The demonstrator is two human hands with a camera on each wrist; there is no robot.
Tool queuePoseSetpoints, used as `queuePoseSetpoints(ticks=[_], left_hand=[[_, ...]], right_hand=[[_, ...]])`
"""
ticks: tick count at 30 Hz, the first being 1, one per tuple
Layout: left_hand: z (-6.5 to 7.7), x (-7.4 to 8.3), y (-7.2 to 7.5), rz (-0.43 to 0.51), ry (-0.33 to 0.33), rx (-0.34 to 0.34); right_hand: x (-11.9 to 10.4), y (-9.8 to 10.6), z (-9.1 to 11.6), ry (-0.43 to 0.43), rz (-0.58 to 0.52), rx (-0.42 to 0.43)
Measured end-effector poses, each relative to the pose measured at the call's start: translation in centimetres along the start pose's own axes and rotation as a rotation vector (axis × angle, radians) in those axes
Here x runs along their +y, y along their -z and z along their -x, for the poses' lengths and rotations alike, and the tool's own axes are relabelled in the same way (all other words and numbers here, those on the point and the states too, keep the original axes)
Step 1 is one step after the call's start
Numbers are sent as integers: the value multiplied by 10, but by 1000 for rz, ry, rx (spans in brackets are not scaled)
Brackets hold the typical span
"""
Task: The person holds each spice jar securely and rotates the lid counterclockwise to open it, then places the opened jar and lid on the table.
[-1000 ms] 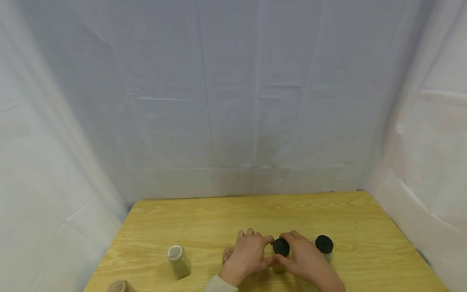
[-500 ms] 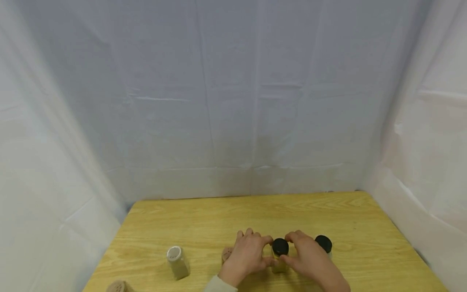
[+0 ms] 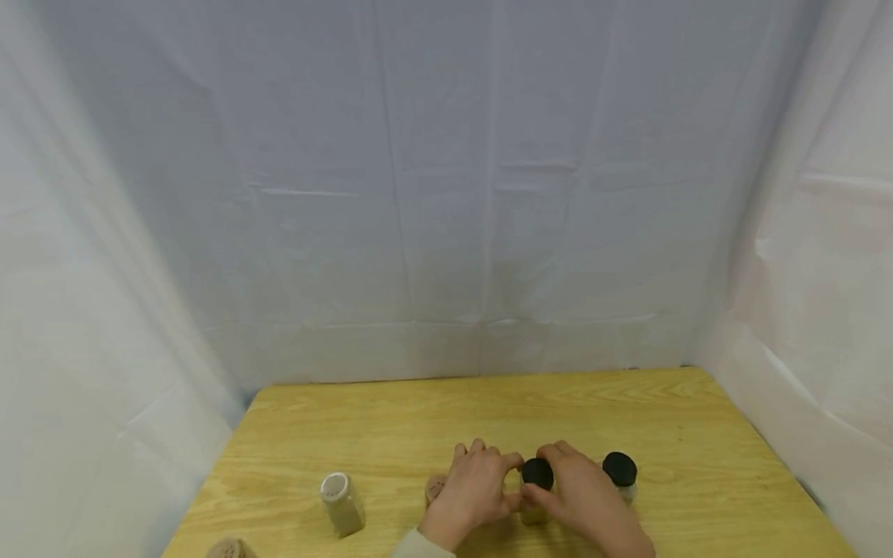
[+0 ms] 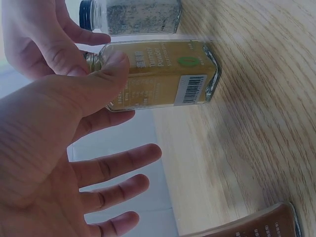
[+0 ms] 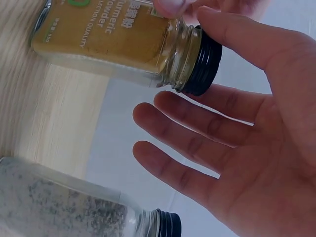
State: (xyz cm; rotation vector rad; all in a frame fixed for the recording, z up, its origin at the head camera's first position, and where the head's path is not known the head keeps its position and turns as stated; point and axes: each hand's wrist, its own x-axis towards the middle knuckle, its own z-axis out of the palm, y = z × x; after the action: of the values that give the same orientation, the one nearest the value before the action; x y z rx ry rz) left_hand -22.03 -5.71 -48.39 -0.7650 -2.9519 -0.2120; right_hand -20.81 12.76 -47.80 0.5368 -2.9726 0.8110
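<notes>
A glass jar of turmeric powder (image 4: 163, 64) stands upright on the wooden table, its label and barcode facing the left wrist camera. My left hand (image 3: 474, 488) pinches the jar's body between thumb and index finger, with the other fingers spread. At the top, my right hand (image 3: 586, 496) has its thumb and index finger around the ridged black lid (image 5: 205, 61). Its remaining fingers reach out straight below the lid in the right wrist view. Glass threads show under the lid.
Right of my hands stands a black-lidded jar (image 3: 619, 471) of speckled grains. A brown-filled shaker (image 3: 436, 487) is partly hidden behind my left hand. Farther left are a pale-topped shaker (image 3: 342, 504) and another brown top (image 3: 232, 549). White sheeting (image 3: 446, 232) encloses the table.
Half a second ago my right thumb and index finger were spread off the lid; now they have closed around it again. My left hand has kept its hold on the jar.
</notes>
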Motion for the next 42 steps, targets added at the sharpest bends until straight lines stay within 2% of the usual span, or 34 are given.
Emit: queuePoseSetpoints(ticks=[12, 18, 27, 33, 39, 42], left_hand=[[0, 0, 0, 8, -1, 4], [0, 0, 0, 16, -2, 1], [1, -1, -1, 22, -13, 30], [3, 0, 0, 1, -10, 31], [2, 1, 0, 4, -8, 19], [1, 0, 0, 19, -5, 7]], right_hand=[[-3, 1, 1, 23, 66, 33], [-4, 2, 2, 38, 24, 54], [-3, 1, 12, 62, 10, 170], [-1, -2, 23, 73, -34, 209], [8, -8, 34, 163, -93, 235], [13, -8, 38, 204, -146, 202]])
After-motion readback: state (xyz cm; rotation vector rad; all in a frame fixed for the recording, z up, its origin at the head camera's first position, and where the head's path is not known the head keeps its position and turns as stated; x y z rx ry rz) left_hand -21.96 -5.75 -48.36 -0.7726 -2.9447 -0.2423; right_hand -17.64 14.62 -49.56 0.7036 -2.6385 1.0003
